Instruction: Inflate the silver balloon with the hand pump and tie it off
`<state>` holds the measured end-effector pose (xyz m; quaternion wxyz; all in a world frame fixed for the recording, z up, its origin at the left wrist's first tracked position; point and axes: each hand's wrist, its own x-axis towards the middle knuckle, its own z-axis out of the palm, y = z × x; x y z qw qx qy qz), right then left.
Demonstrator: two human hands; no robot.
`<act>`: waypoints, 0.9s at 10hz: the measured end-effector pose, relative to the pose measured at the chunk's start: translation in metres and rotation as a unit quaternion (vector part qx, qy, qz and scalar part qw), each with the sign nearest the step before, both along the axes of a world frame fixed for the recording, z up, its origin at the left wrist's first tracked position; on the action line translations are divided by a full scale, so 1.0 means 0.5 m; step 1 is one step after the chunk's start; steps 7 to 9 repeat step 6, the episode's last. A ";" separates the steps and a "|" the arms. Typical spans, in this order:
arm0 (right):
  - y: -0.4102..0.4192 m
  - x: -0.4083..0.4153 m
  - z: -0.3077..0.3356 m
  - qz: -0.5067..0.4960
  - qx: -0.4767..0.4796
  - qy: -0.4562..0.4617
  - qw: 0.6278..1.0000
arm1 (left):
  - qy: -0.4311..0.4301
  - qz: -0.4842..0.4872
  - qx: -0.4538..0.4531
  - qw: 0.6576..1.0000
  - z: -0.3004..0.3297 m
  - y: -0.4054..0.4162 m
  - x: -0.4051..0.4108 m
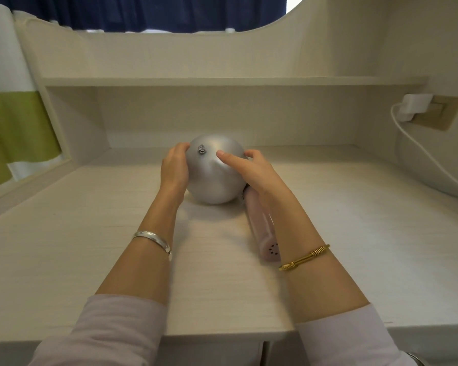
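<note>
At the centre of the frame one silver balloon (pixel 214 175), inflated and knotted (pixel 201 150), rests on the desk (pixel 90 233). The left hand (pixel 174 169) and right hand (pixel 254 170) cup its sides, fingers spread open against the skin. It looks very light, soft and easily dented; best held gently by broad palms. One pink hand pump (pixel 262 228) lies just below-right.
</note>
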<state>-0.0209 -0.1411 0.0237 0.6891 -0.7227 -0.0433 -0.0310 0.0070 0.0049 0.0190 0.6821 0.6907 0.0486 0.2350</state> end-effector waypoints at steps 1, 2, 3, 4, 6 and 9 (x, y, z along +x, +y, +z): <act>0.001 0.003 -0.003 -0.003 0.002 0.005 1.000 | 0.001 -0.009 -0.005 1.000 0.000 -0.001 -0.002; 0.001 0.005 -0.003 -0.004 0.003 0.001 1.000 | 0.007 -0.020 -0.011 1.000 0.003 -0.003 -0.008; -0.001 0.001 -0.001 -0.008 -0.009 -0.004 1.000 | 0.005 -0.019 -0.012 1.000 0.003 -0.002 -0.006; -0.003 -0.004 0.004 -0.007 -0.013 -0.006 1.000 | 0.002 -0.010 -0.004 1.000 0.006 -0.004 -0.008; -0.001 -0.003 0.008 -0.002 -0.008 -0.015 1.000 | -0.011 0.024 0.005 1.000 0.012 -0.003 -0.004; -0.001 -0.003 0.008 -0.002 -0.008 -0.015 1.000 | -0.011 0.024 0.005 1.000 0.012 -0.003 -0.004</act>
